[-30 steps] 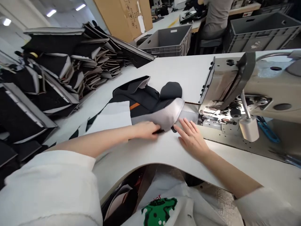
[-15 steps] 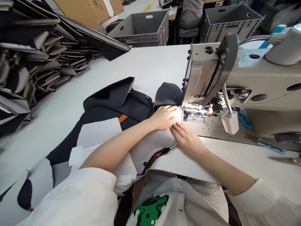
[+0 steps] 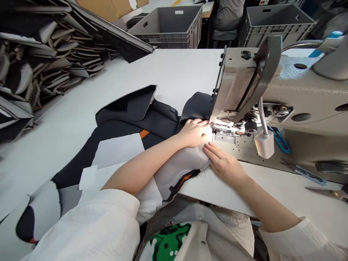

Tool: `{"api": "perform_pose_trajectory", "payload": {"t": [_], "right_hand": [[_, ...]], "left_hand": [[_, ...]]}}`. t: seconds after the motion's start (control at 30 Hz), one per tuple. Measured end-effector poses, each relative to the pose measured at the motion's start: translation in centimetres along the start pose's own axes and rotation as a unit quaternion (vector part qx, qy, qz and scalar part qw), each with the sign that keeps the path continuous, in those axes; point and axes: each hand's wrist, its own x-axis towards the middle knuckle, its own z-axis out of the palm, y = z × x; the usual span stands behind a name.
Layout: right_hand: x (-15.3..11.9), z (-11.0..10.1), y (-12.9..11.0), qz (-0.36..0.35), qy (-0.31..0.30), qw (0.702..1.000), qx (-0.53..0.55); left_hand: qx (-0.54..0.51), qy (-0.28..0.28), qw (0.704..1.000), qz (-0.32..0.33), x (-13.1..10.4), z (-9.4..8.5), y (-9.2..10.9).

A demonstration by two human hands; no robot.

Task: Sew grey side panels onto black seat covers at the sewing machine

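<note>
My left hand (image 3: 193,133) lies flat on the light grey mesh side of a sewn fabric cover (image 3: 176,163), close to the needle area of a sewing machine (image 3: 246,87). Its fingers are stretched out, the tips partly lost in the lamp's glare. My right hand (image 3: 225,163) presses with extended fingers on the cover's near right edge, just below the presser foot (image 3: 217,129). The cover's dark part (image 3: 116,139) spreads left across the white table, with an orange strip (image 3: 144,133) on it. A dark zipper-like edge with orange (image 3: 185,178) runs along the near side.
Stacked fabric pieces (image 3: 54,61) fill the left of the table. Blue thread snips (image 3: 310,174) and scissors (image 3: 326,193) lie to the right. A small lamp (image 3: 264,144) hangs by the needle. Grey crates (image 3: 174,27) and a seated person (image 3: 230,14) are behind.
The view has turned slightly. Both hands and the cover's near edge have shifted a little to the right, nearer the needle area. Both hands stay flat on the fabric.
</note>
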Motion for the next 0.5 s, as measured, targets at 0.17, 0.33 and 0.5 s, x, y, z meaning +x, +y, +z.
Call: {"api": "perform_pose_trajectory", "payload": {"t": [0.17, 0.33, 0.5], "right_hand": [[0.3, -0.2, 0.0, 0.021, -0.009, 1.0, -0.01], [-3.6, -2.4, -3.6, 0.058, 0.015, 0.998, 0.021], [-12.3, -2.9, -7.8, -0.056, -0.015, 0.995, 0.085]], "left_hand": [[-0.006, 0.0, 1.0, -0.013, 0.0, 0.2, 0.0], [-0.001, -0.002, 1.0, -0.005, -0.2, 0.3, -0.1], [0.005, 0.003, 1.0, 0.018, -0.3, 0.5, -0.7]]}}
